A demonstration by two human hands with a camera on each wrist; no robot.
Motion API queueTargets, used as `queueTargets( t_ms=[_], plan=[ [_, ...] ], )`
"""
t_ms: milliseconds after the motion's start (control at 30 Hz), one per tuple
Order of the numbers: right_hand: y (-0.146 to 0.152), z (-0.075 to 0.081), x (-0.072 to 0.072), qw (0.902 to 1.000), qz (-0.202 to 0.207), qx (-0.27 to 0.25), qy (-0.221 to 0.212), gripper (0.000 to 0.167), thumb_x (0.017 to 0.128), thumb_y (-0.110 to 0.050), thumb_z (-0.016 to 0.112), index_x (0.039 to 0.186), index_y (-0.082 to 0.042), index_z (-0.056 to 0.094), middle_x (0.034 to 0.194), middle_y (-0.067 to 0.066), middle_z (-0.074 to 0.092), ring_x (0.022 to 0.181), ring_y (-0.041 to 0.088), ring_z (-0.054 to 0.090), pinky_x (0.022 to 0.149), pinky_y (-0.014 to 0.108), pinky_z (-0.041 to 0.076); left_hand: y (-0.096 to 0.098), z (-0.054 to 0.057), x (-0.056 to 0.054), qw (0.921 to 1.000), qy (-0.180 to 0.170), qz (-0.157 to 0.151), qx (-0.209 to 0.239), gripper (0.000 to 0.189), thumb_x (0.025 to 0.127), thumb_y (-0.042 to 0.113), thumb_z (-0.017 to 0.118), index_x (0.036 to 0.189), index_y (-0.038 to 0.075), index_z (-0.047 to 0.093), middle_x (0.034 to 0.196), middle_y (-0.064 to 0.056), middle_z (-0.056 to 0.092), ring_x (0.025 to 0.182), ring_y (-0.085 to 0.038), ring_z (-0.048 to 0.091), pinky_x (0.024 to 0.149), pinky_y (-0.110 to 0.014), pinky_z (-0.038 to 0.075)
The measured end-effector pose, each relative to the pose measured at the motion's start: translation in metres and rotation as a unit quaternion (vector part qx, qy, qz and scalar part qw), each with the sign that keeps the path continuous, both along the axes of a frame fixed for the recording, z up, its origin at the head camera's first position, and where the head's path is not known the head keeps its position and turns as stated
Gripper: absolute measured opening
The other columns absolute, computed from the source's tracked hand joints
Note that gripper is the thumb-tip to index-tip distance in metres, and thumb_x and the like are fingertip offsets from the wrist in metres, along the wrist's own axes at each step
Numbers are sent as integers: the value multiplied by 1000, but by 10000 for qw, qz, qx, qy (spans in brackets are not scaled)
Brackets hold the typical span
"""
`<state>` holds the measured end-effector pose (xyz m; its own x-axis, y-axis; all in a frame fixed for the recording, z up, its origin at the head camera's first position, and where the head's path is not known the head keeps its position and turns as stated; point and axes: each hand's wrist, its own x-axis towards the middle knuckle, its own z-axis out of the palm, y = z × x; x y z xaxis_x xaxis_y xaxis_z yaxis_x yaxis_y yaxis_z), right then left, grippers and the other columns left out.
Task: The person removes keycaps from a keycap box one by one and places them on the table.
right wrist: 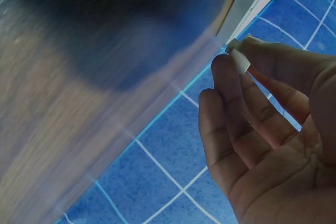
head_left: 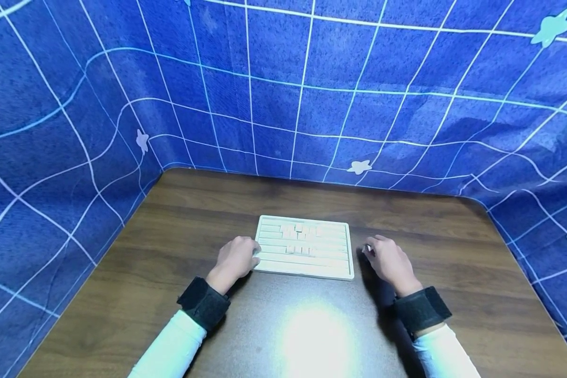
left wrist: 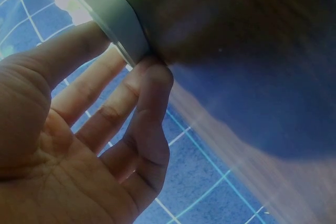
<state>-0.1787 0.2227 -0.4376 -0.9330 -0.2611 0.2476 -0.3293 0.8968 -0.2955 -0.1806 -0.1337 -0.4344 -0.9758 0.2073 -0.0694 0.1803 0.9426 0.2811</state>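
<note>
A pale, shallow board (head_left: 328,262) with a raised rim and several ridged rows lies on the table, small white tiles (head_left: 298,229) standing in some rows. At its left edge, my left hand (head_left: 238,258) holds the rim between thumb and fingers. The left wrist view has the board's rounded corner (left wrist: 118,14) at the thumb and fingertips. Off the board's right side, my right hand (head_left: 389,260) pinches a small white tile (right wrist: 240,62) between thumb and fingertips. Part of that tile is hidden by the fingers.
The brown wooden table (head_left: 198,205) surrounds the board, with a bright glare patch in front. Blue cloth (head_left: 274,105) with white lines and stars hangs at the back and sides. Black bands (head_left: 422,308) wrap both wrists.
</note>
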Motion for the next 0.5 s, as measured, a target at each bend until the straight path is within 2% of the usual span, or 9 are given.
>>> queueTargets(
  t_ms=[500],
  plan=[
    [6, -6, 2, 9996, -166, 74, -203, 13, 90, -1, 71, 102, -6, 74, 99, 15, 71, 84, 38, 73, 63, 54, 57, 1, 0, 0, 9999, -33, 3, -102, 25, 89, 17, 81, 113, 11, 78, 113, -11, 75, 104, -31, 71, 81, -46, 59]
  ],
)
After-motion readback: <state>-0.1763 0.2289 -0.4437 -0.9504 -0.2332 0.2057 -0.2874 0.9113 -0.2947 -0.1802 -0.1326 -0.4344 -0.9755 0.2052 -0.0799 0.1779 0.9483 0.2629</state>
